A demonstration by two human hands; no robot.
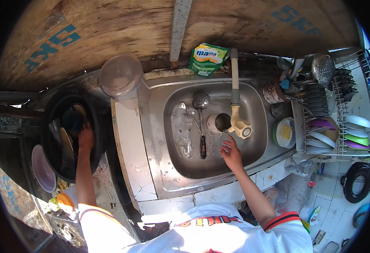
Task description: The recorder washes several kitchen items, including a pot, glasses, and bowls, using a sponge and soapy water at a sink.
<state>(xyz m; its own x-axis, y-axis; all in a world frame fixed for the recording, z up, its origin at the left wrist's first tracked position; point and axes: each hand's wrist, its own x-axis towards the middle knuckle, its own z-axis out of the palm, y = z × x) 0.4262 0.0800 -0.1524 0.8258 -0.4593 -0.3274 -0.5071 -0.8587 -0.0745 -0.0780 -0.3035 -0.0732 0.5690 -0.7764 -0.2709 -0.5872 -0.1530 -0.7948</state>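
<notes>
My left hand (86, 137) reaches down into a black basin (46, 126) left of the sink. Its fingers are in shadow beside a dark bowl or cup (72, 119), and whether they grip anything is unclear. Other dishes lie in the basin, among them a tan, spatula-like piece (66, 141). My right hand (232, 152) hangs over the sink (218, 170) just below the cream tap (240, 127), fingers apart and nothing in them. In the sink are a slotted ladle (201, 102) with a black handle, several forks and spoons (188, 119), and a light-coloured can (214, 124).
A clear plastic container (121, 76) stands between basin and sink. Behind the sink leans a green soap pouch (209, 61). To the right are a tub with a yellow sponge (284, 132), a utensil holder (273, 92) and a dish rack (340, 155) of plates and bowls.
</notes>
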